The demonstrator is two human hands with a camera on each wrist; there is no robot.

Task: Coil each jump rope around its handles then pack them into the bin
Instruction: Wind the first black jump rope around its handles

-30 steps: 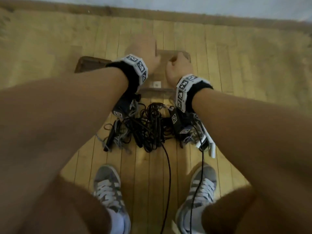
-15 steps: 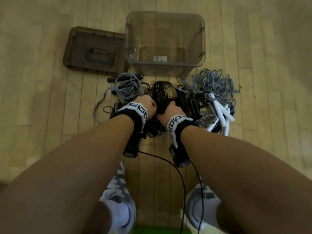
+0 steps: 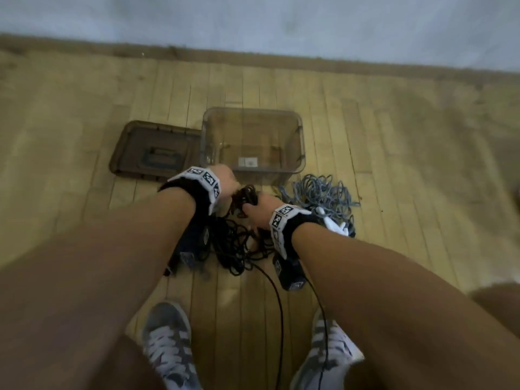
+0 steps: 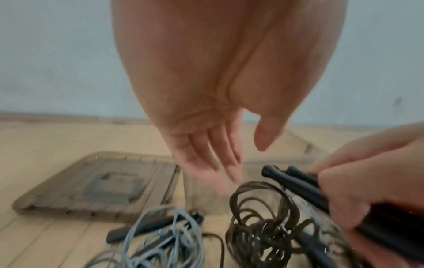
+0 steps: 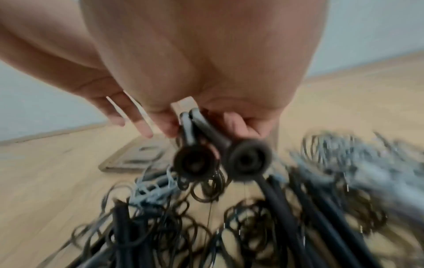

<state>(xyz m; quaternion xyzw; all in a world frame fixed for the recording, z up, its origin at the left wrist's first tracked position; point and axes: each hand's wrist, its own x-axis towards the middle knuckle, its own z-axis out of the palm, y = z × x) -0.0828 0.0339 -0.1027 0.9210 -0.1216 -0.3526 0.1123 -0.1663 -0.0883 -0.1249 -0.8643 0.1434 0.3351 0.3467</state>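
While right hand [image 5: 229, 101] grips both black handles [image 4: 296, 183], butt ends point twd wrist, L hand [image 4: 206, 145] spread.

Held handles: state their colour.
Black handles, gripped by the right hand; clearest in the right wrist view.

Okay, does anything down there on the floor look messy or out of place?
Yes. The jump ropes lie in one tangled heap on the wood floor: black cords knotted together, grey ones sprawled beside them. The bin holds no ropes yet, and its lid lies beside it. The right hand grips two black handles; the left hand is open.
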